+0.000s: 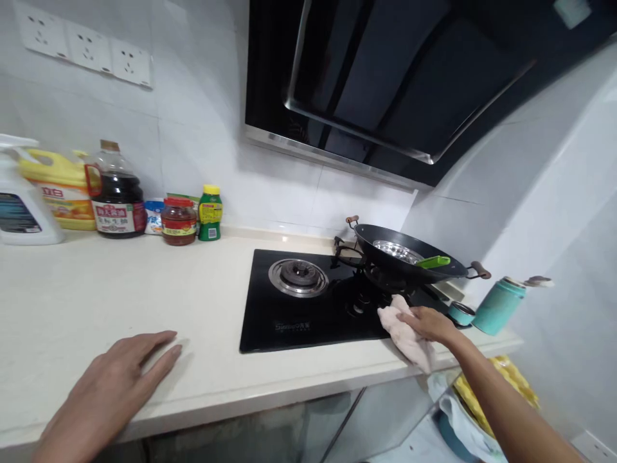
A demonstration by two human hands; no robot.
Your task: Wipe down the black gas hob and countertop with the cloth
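Gripped in my right hand (429, 323) is a pale pink cloth (407, 337), pressed on the front right part of the black gas stove (284, 328). Part of the cloth drapes over the stove's edge onto the counter. My left hand (118, 379) rests with fingers stretched out over the bare cream countertop (202, 308), holding nothing. Behind the cloth, a black wok (400, 267) sits on the right burner. Inside it are a shiny perforated metal piece (398, 251) and a green handle (434, 262). The left burner (299, 278) is uncovered.
Along the wall stand a white spray bottle (24, 206), a yellow jug (67, 193), a soy sauce bottle (118, 199), a red-lidded jar (178, 223) and a green bottle (210, 213). A teal flask (501, 305) stands right. The range hood (376, 83) hangs overhead.
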